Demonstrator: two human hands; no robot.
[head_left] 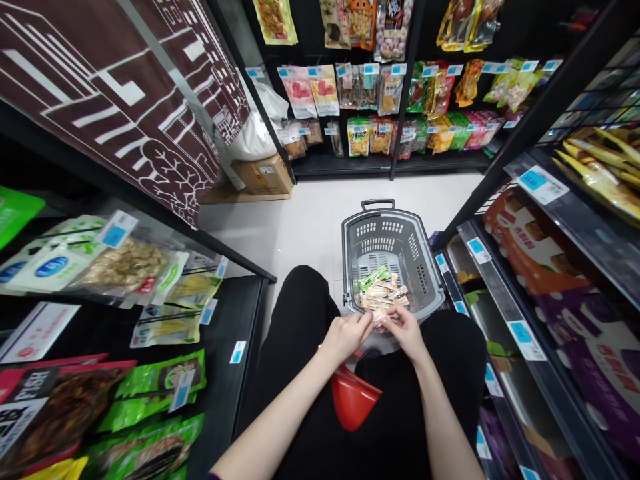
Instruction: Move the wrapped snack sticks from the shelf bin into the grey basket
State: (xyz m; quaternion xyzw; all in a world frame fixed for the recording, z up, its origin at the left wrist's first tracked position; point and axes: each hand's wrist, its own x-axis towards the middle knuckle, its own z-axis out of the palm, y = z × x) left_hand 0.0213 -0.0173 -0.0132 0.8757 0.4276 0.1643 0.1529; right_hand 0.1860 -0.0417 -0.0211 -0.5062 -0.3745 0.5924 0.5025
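Note:
My left hand [347, 333] and my right hand [404, 329] meet just above my knees, both with fingers pinched round small wrapped snack packets [379, 313]. A grey plastic shopping basket [393, 233] stands on the floor right in front of them. Several small beige and green snack packets [383, 288] lie in a heap at its near end. A red object [353, 399] rests between my legs, below my forearms.
Shelves of bagged snacks with blue price tags stand close on the left [150, 293] and right [525, 267]. More hanging snack bags fill the rack ahead [380, 127]. A cardboard box [263, 175] and a white sack sit on the pale floor at the left.

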